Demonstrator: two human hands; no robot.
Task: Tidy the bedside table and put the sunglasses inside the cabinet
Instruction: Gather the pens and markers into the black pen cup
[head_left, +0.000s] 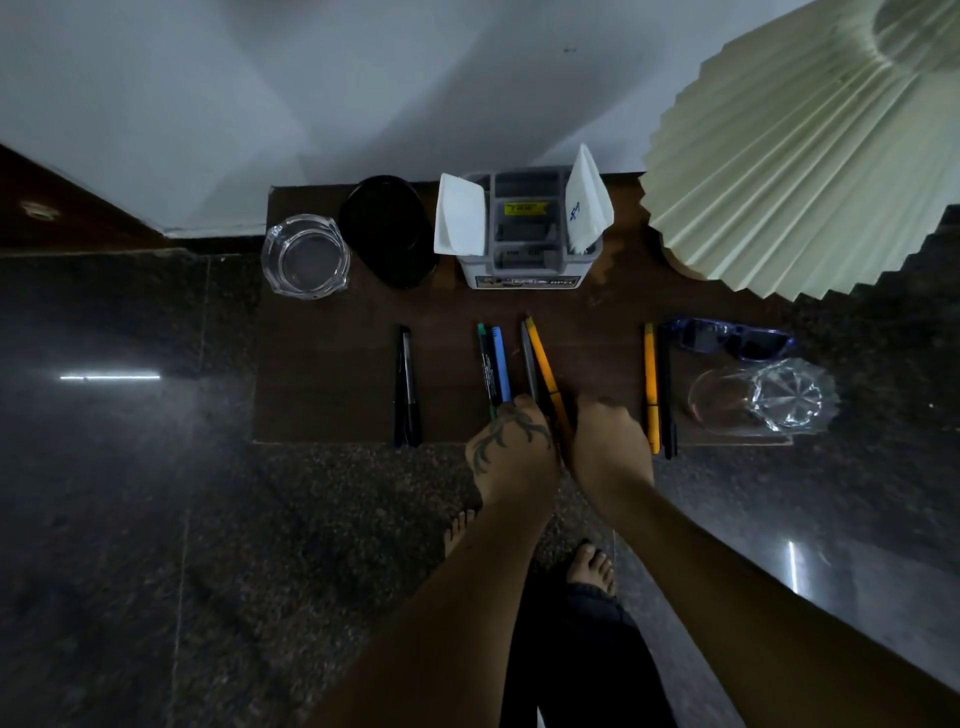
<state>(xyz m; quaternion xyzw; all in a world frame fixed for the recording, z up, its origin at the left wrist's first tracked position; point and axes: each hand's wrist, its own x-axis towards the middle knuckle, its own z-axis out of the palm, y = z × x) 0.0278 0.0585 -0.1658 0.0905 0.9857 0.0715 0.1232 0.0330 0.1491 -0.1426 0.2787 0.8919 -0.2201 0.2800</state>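
Observation:
On the dark wooden bedside table (332, 384), blue sunglasses (732, 340) lie at the right, under the lamp shade's edge. Pens lie in pairs: black ones (408, 387) at the left, a green and a blue pen (494, 364) in the middle, a grey and an orange pen (537, 364) beside them, an orange and a black pen (657, 384) to the right. My left hand (511, 449) is closed over the near ends of the green and blue pens. My right hand (610, 447) is closed on the near end of the orange pen.
At the back stand a glass ashtray (305, 257), a black oval dish (387, 231) and a grey organiser (524, 234) with white papers. A clear glass (763, 397) lies on its side at the right. A pleated lamp shade (810, 150) overhangs the back right corner.

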